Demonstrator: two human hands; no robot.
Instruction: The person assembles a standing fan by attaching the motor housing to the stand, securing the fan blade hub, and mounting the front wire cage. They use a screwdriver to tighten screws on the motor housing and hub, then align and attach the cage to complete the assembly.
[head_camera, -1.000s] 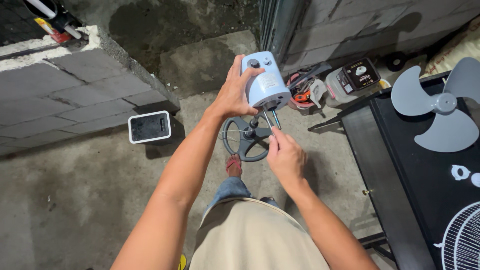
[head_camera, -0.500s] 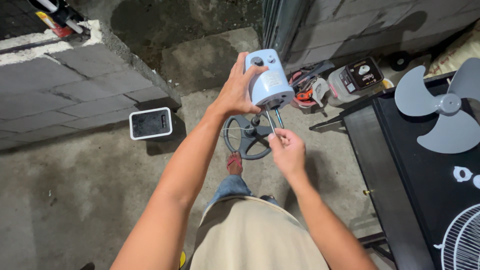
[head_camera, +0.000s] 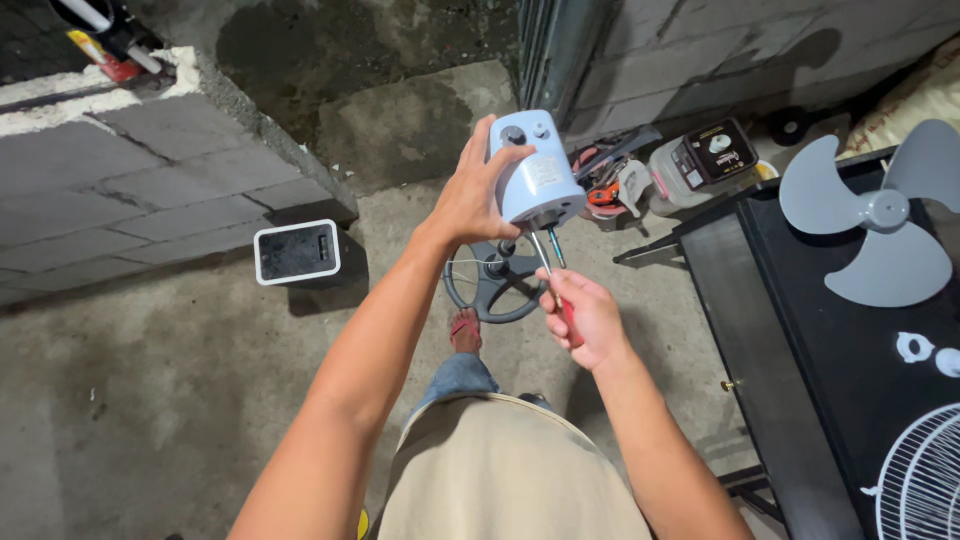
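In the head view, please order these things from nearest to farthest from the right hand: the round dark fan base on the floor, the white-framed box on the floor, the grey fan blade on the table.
1. Fan base: just left of the right hand.
2. White-framed box: far left, by the block wall.
3. Grey fan blade: far right, on the black table.

Pale blue fan housing (head_camera: 535, 170); red-handled screwdriver (head_camera: 566, 315); grey fan blade (head_camera: 880, 225); black table (head_camera: 800, 330).

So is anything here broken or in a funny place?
Yes, the fan is in pieces. Its grey blade lies loose on the black table, its round base sits on the floor, and the left hand holds the pale blue motor housing while the right hand pokes a screwdriver into it.
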